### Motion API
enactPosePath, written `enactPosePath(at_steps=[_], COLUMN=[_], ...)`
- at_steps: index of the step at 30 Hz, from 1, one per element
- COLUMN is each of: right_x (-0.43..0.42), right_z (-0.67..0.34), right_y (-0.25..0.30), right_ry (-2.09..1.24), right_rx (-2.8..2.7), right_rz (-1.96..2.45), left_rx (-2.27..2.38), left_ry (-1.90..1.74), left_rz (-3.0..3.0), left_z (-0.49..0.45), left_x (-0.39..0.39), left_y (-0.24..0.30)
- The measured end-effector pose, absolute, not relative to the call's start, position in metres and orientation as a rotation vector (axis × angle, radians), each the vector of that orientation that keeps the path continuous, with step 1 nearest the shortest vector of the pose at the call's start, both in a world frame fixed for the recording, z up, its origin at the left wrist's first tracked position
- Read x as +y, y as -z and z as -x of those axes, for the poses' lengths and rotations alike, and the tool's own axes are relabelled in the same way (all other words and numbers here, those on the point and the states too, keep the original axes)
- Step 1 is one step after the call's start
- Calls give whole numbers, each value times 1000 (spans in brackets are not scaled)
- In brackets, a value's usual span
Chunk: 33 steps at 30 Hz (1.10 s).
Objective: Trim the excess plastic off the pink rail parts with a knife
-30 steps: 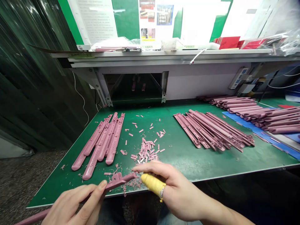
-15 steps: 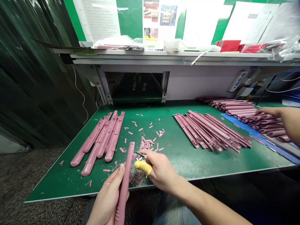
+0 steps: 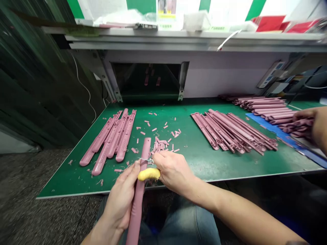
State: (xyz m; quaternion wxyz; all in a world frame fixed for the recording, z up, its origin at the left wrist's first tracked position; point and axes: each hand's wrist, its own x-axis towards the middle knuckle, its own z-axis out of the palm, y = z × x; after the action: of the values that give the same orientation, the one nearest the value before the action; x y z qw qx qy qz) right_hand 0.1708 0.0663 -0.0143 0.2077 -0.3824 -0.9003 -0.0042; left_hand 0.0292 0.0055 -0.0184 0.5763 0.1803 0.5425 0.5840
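Note:
A long pink plastic handle-like strip [image 3: 137, 207] slants up from the bottom edge, its smooth rounded face toward me. My left hand [image 3: 122, 195] is wrapped around it from the left, thumb along its side. Closed around a thin metal blade [image 3: 145, 159], my right hand [image 3: 176, 172] is just right of the strip. The blade lies across the strip's upper part, close to my left thumb. A ridged yellow covering [image 3: 149, 174], seemingly on a right finger, sits over the strip below the blade. My right fingers hide the blade's grip end.
Pink strips lie at left [image 3: 109, 146] and in a larger pile [image 3: 230, 132] at right. Small pink offcuts [image 3: 159, 145] litter the green table [image 3: 201, 166]. Another person's hand [image 3: 314, 119] touches stacked strips [image 3: 273, 112] at far right. A shelf [image 3: 163, 42] spans above an opening with a belt [image 3: 150, 95].
The blade has moved from the strip's right edge, near its tip, to lie across its face lower down. My right hand came left. The view tilted downward. The other person's hand shifted right.

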Motion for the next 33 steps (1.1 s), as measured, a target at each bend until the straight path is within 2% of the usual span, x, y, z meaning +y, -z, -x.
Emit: enactPosePath(at_steps=[6, 9, 14, 17, 25, 33], right_x=[-20, -35, 22, 44, 51, 108], right_z=[-164, -170, -181, -177, -173, -190], right_y=[67, 88, 50, 33, 40, 6], right_ry=[-184, -356, -669, -650, -598, -397], right_rx=[-2703, -2557, -2089, -1981, -1940, -1783], right_rz=[590, 372, 686, 769, 840, 922], left_rx=[1215, 1223, 1223, 1213, 1208, 1152], left_ry=[-1421, -1479, -1491, -1505, -1493, -1331], left_rz=[-405, -414, -439, -435, -398, -393], left_z=[-7, 7, 2, -7, -22, -40], left_x=[50, 64, 56, 49, 41, 20], left_y=[-2, -8, -2, 2, -1, 3])
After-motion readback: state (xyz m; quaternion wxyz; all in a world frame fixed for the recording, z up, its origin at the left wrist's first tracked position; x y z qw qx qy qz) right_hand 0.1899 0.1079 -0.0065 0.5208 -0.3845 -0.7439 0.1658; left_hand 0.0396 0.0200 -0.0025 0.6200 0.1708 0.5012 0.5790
